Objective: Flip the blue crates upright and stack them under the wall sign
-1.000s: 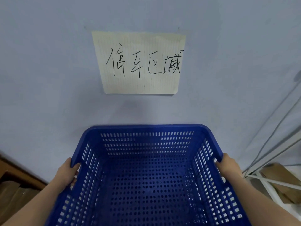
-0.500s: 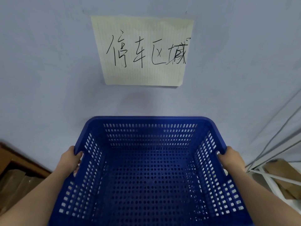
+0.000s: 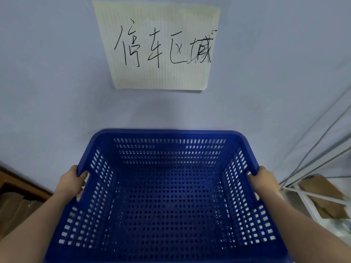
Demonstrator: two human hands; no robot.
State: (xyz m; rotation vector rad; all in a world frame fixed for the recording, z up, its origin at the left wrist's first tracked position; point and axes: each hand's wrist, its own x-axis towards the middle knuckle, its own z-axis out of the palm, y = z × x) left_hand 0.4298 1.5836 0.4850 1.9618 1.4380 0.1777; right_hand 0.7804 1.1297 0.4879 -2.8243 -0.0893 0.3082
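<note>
My left hand (image 3: 71, 184) grips the left rim of the blue crate (image 3: 167, 196): the thumb hooks over the top edge into the inside and the fingers curl under the lip. My right hand (image 3: 263, 182) grips the right rim opposite, fingers wrapped over the edge; their tips are hidden by the wall of the crate. Both forearms run alongside the crate's side walls.

The crate is upright, mouth facing me, its far rim close to the wall (image 3: 57, 92) and directly beneath the wall sign (image 3: 159, 46). Whether its base already rests on anything cannot be determined, since the crate hides what is below it.

Procedure for the step in hand, as I judge it:
1. Keep both grips level so the rim stays horizontal.
2. Lower the crate straight down, centred under the sign.
3. If another crate lies beneath, align the corners before releasing so the base seats squarely.
4. Release both hands together to prevent tipping.

The crate is deep-blue plastic, rectangular with rounded corners. Its walls carry rows of slots and its floor a grid of round holes. It holds nothing.
</note>
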